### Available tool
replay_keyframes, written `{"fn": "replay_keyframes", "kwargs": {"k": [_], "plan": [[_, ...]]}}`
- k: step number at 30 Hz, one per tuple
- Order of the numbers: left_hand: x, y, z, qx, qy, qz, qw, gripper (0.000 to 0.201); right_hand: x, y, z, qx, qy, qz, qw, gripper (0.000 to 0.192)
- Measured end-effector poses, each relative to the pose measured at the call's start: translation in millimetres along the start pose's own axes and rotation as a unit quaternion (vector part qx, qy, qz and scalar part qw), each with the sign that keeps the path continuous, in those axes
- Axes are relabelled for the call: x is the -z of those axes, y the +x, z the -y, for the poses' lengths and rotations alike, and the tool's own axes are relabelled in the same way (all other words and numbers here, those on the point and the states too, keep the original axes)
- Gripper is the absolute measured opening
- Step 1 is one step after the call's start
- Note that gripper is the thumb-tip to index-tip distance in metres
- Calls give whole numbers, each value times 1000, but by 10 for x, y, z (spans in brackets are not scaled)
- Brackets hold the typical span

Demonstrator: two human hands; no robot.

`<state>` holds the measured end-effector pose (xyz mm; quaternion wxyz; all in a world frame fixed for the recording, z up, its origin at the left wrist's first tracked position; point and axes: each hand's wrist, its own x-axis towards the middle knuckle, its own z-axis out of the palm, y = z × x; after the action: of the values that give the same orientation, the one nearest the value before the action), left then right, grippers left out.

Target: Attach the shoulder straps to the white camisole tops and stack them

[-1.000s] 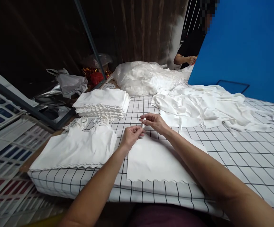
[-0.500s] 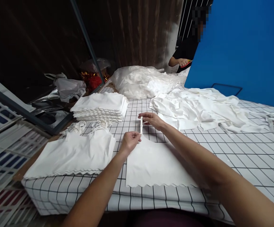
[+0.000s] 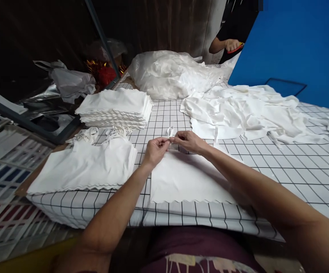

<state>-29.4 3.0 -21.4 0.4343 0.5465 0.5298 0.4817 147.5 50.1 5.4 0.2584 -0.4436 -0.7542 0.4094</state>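
White strap [image 3: 170,132], thin and looped, is pinched by left hand [image 3: 155,148] and right hand [image 3: 187,141] at cloth's [image 3: 187,178] 12 o'clock edge; loop points toward 12 o'clock.

Flat cloth piece [image 3: 181,180] lies between left stack [image 3: 85,167] and loose heap [image 3: 244,115] behind right

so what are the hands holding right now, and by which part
Both hands pinch a thin white strip at the top edge of the flat white cloth piece. The left hand and right hand meet fingertip to fingertip, gripping its base; its short ends poke up above.
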Motion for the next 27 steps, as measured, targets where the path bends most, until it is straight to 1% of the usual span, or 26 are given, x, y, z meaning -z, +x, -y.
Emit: {"fn": "replay_keyframes", "kwargs": {"k": [2,3,5,7,10,16,19,21,23,25,27], "plan": [[-17,-5,-12,-43,-20,13,999,21,-26,-104,-3,-57,91,24,994,47],[-25,-8,-14,-55,-25,17,998,21,-32,-136,-13,-74,135,27,988,48],[-39,-17,-13,-63,-24,20,997,21,-32,-172,-40,-84,194,24,977,49],[-50,-32,-10,-71,-21,28,997,22,-22,-197,-67,-72,209,15,975,48],[-65,-71,-25,-82,-7,53,995,23,-9,-249,-94,-54,213,11,975,45],[-93,-151,-95,-68,38,101,992,23,-7,-371,-151,-41,238,23,970,43],[-75,-168,-111,-71,59,127,988,21,3,-418,-204,-44,220,30,974,41],[-50,-182,-126,-75,101,167,978,18,16,-453,-233,-43,187,41,980,38],[-29,-201,-149,-93,167,207,959,14,34,-491,-244,-40,157,53,985,37],[-21,-220,-177,-116,224,229,940,13,58,-526,-235,-34,127,65,989,36],[-22,-232,-201,-122,250,241,930,12,84,-552,-211,-26,99,83,991,36]]}}
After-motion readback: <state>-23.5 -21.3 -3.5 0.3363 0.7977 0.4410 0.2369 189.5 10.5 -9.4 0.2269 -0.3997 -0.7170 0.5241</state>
